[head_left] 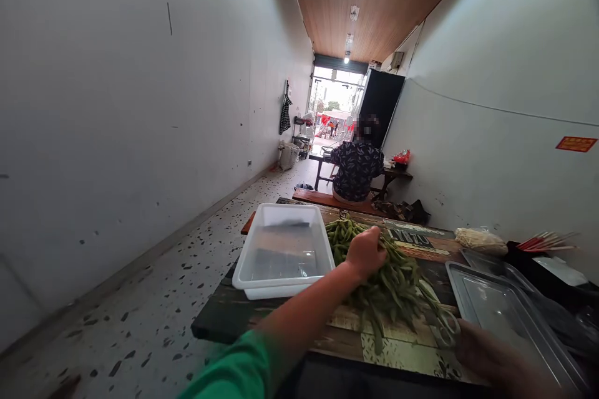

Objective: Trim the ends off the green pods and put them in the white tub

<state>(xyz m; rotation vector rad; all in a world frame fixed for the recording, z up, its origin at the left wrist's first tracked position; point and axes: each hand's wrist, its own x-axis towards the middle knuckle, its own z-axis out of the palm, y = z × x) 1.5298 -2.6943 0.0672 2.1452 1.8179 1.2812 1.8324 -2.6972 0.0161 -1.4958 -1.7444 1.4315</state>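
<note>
A heap of green soybean pods lies on the patterned wooden table. My left hand reaches across onto the heap, its fingers curled down around some pods; the fingertips are hidden behind the hand. At the lower right, my right hand is smeared by motion and appears closed on a pair of scissors, whose pale looped handle shows at the near side of the heap. Left of the pods stands a white plastic tub, with no pods visible inside.
Clear plastic lids lie on the table's right side. Behind them are a pale bundle in plastic and a black holder with red-and-white sticks. A person sits on a bench beyond the table, back turned.
</note>
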